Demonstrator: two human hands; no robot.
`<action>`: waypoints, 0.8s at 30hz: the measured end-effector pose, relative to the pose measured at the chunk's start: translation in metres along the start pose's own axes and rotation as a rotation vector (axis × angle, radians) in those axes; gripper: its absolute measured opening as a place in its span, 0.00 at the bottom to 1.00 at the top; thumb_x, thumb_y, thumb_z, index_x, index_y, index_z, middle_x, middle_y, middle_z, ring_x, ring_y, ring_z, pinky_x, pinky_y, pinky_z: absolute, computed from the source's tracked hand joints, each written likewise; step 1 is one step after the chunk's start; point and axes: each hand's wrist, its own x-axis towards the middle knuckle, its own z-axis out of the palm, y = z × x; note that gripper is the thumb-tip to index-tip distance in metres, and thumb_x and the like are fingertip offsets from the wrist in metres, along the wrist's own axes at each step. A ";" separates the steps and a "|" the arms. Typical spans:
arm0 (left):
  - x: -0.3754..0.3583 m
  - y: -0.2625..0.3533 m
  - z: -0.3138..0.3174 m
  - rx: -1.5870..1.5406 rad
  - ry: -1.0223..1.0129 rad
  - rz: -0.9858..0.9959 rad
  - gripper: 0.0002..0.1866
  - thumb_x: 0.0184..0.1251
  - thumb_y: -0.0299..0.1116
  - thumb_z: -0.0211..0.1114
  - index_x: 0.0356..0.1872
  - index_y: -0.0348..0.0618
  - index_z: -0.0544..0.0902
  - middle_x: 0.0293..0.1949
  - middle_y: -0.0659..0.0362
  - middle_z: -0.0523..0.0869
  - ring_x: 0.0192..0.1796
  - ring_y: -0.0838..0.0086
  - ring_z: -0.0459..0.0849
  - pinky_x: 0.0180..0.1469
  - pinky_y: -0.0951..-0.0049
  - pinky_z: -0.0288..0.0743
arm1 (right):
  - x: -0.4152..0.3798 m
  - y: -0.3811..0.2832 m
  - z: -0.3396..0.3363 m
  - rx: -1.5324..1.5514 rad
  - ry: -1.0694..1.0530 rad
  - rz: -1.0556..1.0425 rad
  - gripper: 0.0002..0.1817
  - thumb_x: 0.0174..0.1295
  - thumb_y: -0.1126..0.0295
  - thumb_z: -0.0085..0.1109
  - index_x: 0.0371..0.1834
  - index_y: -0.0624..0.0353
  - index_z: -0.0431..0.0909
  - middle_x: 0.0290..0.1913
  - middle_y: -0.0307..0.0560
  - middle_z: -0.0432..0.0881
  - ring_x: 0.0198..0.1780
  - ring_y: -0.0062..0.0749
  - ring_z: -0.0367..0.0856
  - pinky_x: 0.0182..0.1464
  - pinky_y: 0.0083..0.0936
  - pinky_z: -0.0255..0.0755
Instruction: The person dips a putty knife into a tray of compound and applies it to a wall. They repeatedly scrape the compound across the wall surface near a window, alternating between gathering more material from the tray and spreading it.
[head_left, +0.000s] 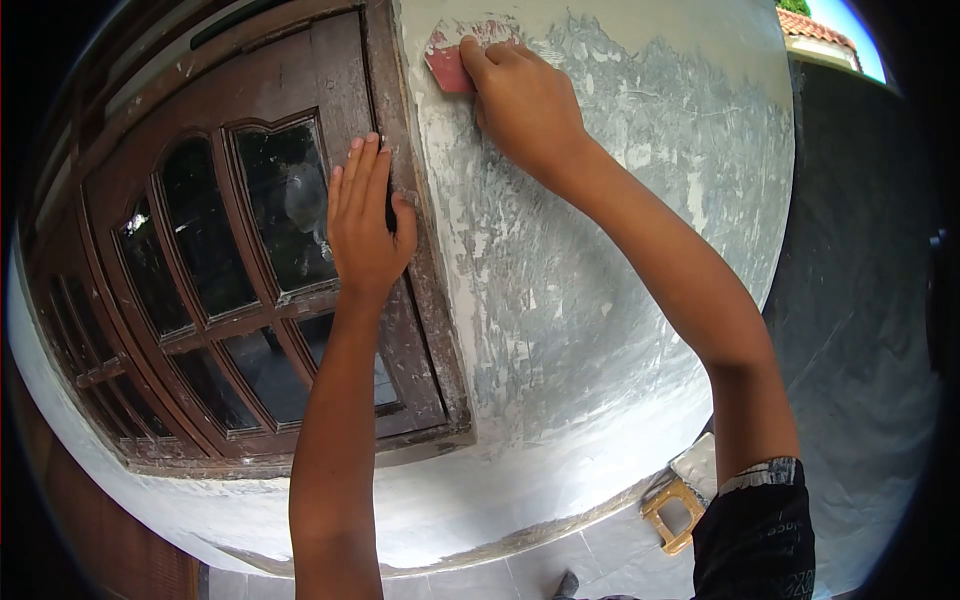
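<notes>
My right hand [527, 105] grips a red putty scraper [452, 68] smeared with white filler. Its blade lies against the upper part of the wall [580, 300], close to the window frame's edge. Grey patches and streaks of white filler cover this wall, and a smoother cream coat runs along its top. My left hand [366, 215] rests flat on the right side of the brown wooden window frame [345, 90], fingers stretched upward and thumb out to the side.
Dark glass panes [205, 225] fill the window on the left. A yellowish stool-like object [675, 517] stands on the tiled floor [480, 583], beside a pale bag-like thing [697, 465]. A dark wall or sheet [860, 330] borders the right, with a tiled roof [815, 28] beyond.
</notes>
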 end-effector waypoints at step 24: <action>0.000 0.000 0.000 0.022 -0.009 -0.007 0.27 0.64 0.25 0.58 0.66 0.32 0.78 0.72 0.47 0.76 0.77 0.56 0.70 0.78 0.50 0.57 | -0.003 -0.005 -0.024 0.081 0.016 0.121 0.25 0.53 0.80 0.62 0.58 0.62 0.78 0.35 0.49 0.83 0.39 0.48 0.85 0.35 0.41 0.80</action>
